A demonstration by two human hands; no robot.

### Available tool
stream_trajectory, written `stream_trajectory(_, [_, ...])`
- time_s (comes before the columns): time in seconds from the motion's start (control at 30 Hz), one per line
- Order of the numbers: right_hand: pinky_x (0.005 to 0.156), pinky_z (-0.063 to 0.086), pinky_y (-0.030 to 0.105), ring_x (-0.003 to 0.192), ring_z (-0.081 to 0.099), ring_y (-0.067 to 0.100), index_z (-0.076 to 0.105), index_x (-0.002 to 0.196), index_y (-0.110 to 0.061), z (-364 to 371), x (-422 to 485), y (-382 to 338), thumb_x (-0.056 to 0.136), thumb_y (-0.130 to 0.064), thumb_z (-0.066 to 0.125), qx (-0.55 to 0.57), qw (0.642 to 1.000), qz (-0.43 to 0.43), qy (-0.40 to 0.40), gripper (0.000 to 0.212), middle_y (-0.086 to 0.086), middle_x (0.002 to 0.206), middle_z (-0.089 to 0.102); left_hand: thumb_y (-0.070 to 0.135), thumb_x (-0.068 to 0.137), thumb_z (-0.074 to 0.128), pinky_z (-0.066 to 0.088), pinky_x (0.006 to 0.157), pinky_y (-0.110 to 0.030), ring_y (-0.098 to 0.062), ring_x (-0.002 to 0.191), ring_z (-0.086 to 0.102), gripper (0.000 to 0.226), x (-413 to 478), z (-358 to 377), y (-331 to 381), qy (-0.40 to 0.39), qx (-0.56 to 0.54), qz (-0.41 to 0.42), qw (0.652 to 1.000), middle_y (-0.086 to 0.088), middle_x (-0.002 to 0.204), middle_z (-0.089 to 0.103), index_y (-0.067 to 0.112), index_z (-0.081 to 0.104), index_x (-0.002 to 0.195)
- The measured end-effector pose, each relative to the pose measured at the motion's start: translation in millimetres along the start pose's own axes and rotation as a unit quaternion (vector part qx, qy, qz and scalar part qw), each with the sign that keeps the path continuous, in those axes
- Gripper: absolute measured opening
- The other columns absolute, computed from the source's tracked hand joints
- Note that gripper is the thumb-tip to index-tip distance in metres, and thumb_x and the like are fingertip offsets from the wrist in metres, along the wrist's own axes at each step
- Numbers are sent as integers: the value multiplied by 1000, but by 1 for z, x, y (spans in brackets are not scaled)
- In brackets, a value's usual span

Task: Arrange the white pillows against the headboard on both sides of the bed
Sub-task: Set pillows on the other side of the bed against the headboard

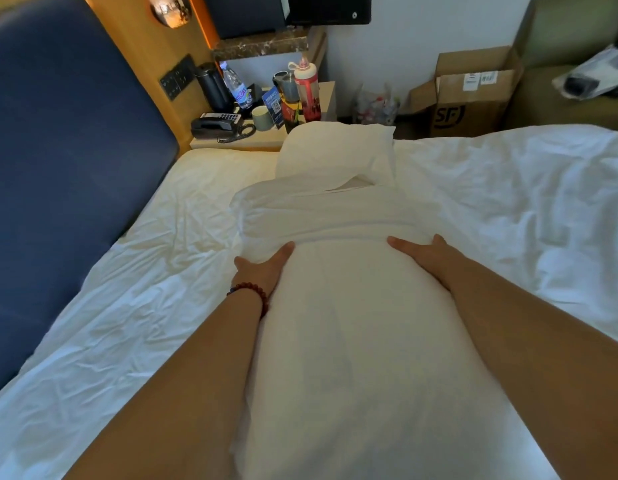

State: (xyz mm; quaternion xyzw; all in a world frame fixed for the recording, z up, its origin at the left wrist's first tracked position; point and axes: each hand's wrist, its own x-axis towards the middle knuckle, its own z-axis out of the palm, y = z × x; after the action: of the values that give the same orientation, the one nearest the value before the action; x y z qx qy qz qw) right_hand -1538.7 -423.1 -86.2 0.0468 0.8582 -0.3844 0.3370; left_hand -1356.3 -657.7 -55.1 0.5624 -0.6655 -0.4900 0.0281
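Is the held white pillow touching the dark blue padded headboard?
Apart. The head view shows wrinkled white sheet between the held white pillow and the dark blue padded headboard.

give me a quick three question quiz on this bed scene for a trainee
1. True or false: the pillow between the arms already leans on the headboard.
2. Pick one. The left hand and right hand: A press flat on the pillow's two sides; B pinch one corner; C lie on the sheet.
3. Fill in: the telephone sits on the ____.
Key: 1 false; 2 A; 3 nightstand.
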Motion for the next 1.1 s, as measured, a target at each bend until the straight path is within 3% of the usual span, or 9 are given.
stream_trajectory(0.13, [107, 40, 49, 132, 44, 36, 20, 153, -13, 6, -25, 1, 54, -83, 70, -14, 999, -9, 30, 131, 14, 150, 39, 75, 64, 70, 39, 101, -42, -33, 132, 43, 125, -15, -16, -11, -10, -7, -7, 1000, -13, 151, 36, 13, 9, 155])
stream_trajectory(0.3, [101, 44, 45, 123, 52, 36, 33, 145, -7, 16, -75, 9, 57, -82, 69, -8, 997, -46, 55, 121, 15, 142, 49, 76, 64, 69, 40, 89, -38, -32, 130, 45, 124, -45, -45, -36, -21, -26, -2, 999, -12, 149, 38, 13, 11, 154])
stream_trajectory(0.5, [93, 47, 42, 115, 57, 34, 41, 139, -9, 33, -144, 25, 54, -87, 65, -11, 991, -86, 105, 118, 12, 133, 57, 79, 63, 67, 39, 101, -40, -32, 131, 44, 125, -77, -80, -74, -36, -40, 23, 998, -11, 149, 38, 11, 14, 154])
stream_trajectory(0.7, [80, 42, 36, 109, 57, 31, 43, 131, -13, 65, -226, 24, 60, -80, 69, -6, 978, -122, 167, 101, 6, 121, 58, 80, 60, 67, 43, 91, -37, -28, 111, 53, 117, -100, -134, -123, -47, -72, 55, 995, -9, 135, 50, 9, 31, 145])
stream_trajectory(1.1, [92, 48, 43, 114, 56, 34, 36, 140, -20, 207, -343, 41, 57, -82, 68, 3, 976, -99, 196, 109, 7, 127, 58, 75, 63, 70, 45, 90, -38, -27, 106, 54, 105, -93, -269, -240, -65, -78, 93, 991, -7, 129, 54, 11, 37, 138])
